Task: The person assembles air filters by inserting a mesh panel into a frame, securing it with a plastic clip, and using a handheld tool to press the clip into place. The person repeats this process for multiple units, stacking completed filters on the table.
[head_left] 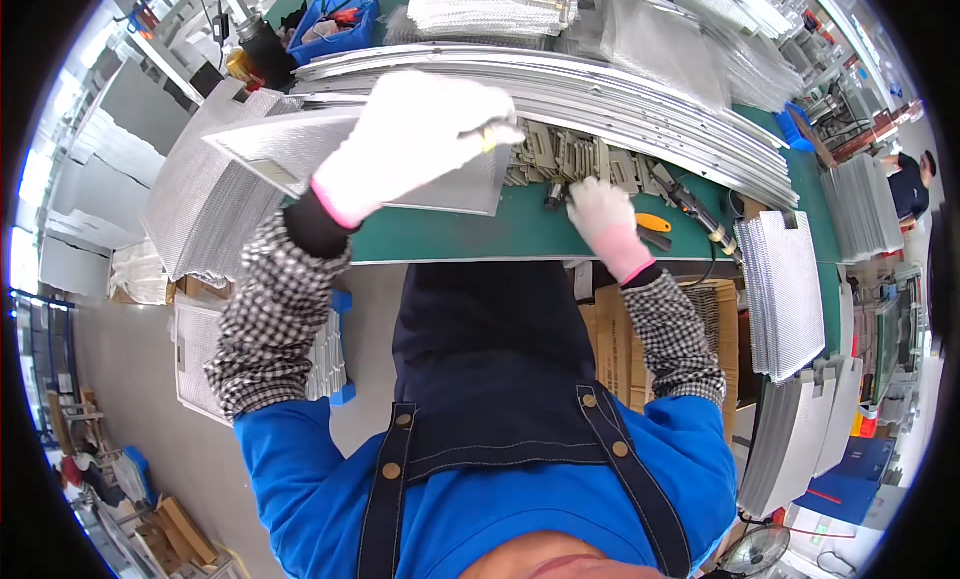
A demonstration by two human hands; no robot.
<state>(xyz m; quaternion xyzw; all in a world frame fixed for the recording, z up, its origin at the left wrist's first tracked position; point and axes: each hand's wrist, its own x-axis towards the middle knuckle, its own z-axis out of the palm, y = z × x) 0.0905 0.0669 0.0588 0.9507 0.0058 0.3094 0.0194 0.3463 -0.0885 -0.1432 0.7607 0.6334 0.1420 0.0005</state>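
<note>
Both my hands wear white gloves with pink cuffs. My left hand point(430, 134) is raised over a flat metal mesh panel point(455, 189), its fingers pinched together; a small yellowish bit shows at the fingertips, too little to name. My right hand point(603, 222) is closed at the near edge of a heap of beige plastic clips point(575, 157); its fingertips are partly hidden, and what they hold cannot be made out. A dark cylindrical piece point(553, 194) lies just left of it. To its right lie an orange-handled tool point(653, 223) and a slim power screwdriver point(705, 214).
Long metal strips point(560, 94) lie across the green bench point(420, 241) behind the clips. Mesh panels are stacked at left point(205, 179), at right point(785, 289) and at the back point(490, 4). A blue bin point(335, 24) stands back left; a cardboard box point(618, 334) sits below the bench.
</note>
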